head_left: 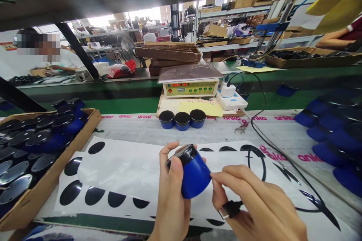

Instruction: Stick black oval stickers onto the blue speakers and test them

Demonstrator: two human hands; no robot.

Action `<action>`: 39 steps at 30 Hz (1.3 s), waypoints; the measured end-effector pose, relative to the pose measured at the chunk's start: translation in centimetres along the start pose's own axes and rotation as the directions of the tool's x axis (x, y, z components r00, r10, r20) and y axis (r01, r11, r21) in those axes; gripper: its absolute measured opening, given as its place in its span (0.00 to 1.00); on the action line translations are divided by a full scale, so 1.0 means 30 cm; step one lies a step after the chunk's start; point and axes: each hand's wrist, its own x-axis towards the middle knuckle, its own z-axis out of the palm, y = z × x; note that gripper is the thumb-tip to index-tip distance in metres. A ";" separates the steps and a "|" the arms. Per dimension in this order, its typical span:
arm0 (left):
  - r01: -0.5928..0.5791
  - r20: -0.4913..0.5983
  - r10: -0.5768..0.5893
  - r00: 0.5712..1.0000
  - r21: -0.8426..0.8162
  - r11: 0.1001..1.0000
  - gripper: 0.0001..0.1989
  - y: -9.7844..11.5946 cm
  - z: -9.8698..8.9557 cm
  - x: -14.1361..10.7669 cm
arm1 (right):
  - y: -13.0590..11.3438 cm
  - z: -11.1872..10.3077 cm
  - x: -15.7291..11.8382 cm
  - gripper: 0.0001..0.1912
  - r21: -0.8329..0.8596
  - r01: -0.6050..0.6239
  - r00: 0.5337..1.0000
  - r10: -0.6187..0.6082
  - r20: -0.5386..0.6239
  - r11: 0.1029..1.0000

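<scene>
A blue cup-shaped device (196,177) with a glossy black cap is tilted in my left hand (172,196), whose thumb and fingers close around it near the cap. My right hand (254,203) is closed on a black USB cable (233,209), its metal plug hanging below the thumb. The thumb and forefinger of that hand pinch together at the device's lower right side; whatever lies between their tips is hidden. Under both hands lie white sheets (113,169) with black oval stickers. Three similar blue devices (182,121) stand in a row behind.
At left, a cardboard tray (68,147) holds many black-topped devices. More blue devices (333,131) are stacked at right. A control box (189,88) with lit indicators stands behind, beside a white power strip (232,99). A black cable (266,135) crosses the right side. Other people work beyond.
</scene>
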 end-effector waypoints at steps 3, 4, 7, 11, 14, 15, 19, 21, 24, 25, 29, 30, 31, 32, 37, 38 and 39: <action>-0.022 0.039 0.021 0.999 0.017 1.000 0.29 -0.001 -0.010 0.001 | 0.030 -0.019 0.024 0.08 0.069 -0.078 0.996 0.075 0.050 0.995; -0.032 0.050 0.030 0.998 0.030 0.999 0.30 -0.001 -0.011 0.000 | 0.036 -0.026 0.034 0.07 0.102 -0.130 0.991 0.125 0.057 0.986; -0.078 0.070 0.072 0.995 0.095 0.992 0.31 -0.004 -0.012 -0.006 | 0.033 -0.043 0.062 0.05 0.278 -0.297 0.953 0.266 0.144 0.914; -0.160 0.111 0.143 0.983 0.166 0.973 0.32 -0.016 -0.020 -0.007 | 0.007 -0.038 0.092 0.04 0.500 -0.552 0.833 0.426 0.352 0.667; -0.225 0.136 0.201 0.970 0.198 0.954 0.34 -0.024 -0.031 -0.003 | 0.000 -0.031 0.105 0.07 0.566 -0.679 0.732 0.489 0.474 0.468; -0.240 0.140 0.214 0.967 0.210 0.948 0.34 -0.025 -0.035 -0.003 | 0.002 -0.032 0.106 0.09 0.577 -0.700 0.711 0.480 0.514 0.421; -0.283 0.192 0.240 0.952 0.243 0.928 0.33 -0.021 -0.043 -0.001 | 0.015 -0.039 0.101 0.13 0.571 -0.771 0.636 0.386 0.668 0.283; -0.310 0.249 0.249 0.936 0.250 0.917 0.32 -0.021 -0.046 0.000 | 0.019 -0.042 0.096 0.14 0.567 -0.790 0.612 0.367 0.701 0.234; -0.322 0.291 0.244 0.925 0.259 0.911 0.31 -0.024 -0.053 0.003 | 0.024 -0.045 0.088 0.17 0.565 -0.798 0.592 0.446 0.671 0.209; -0.318 0.290 0.239 0.927 0.265 0.910 0.31 -0.025 -0.055 0.005 | 0.027 -0.048 0.086 0.18 0.565 -0.798 0.587 0.481 0.651 0.210; -0.296 0.267 0.220 0.938 0.288 0.911 0.33 -0.025 -0.063 0.012 | 0.046 -0.066 0.080 0.19 0.585 -0.782 0.600 0.517 0.610 0.216; -0.287 0.261 0.213 0.941 0.291 0.913 0.33 -0.024 -0.063 0.014 | 0.048 -0.070 0.080 0.18 0.597 -0.768 0.617 0.515 0.595 0.231; -0.277 0.255 0.205 0.945 0.291 0.916 0.33 -0.024 -0.063 0.015 | 0.047 -0.071 0.081 0.17 0.606 -0.753 0.635 0.524 0.567 0.257; -0.266 0.250 0.195 0.948 0.291 0.919 0.34 -0.025 -0.063 0.017 | 0.043 -0.069 0.082 0.17 0.607 -0.740 0.649 0.546 0.531 0.290; -0.232 0.229 0.168 0.959 0.289 0.929 0.33 -0.027 -0.064 0.010 | 0.024 -0.044 0.068 0.11 0.530 -0.753 0.643 0.604 0.470 0.389; -0.239 0.233 0.170 0.958 0.311 0.920 0.32 -0.023 -0.066 0.008 | 0.033 -0.043 0.060 0.10 0.514 -0.754 0.648 0.592 0.479 0.409; -0.257 0.245 0.177 0.953 0.352 0.900 0.31 -0.015 -0.068 0.008 | 0.048 -0.046 0.050 0.11 0.500 -0.744 0.663 0.582 0.470 0.443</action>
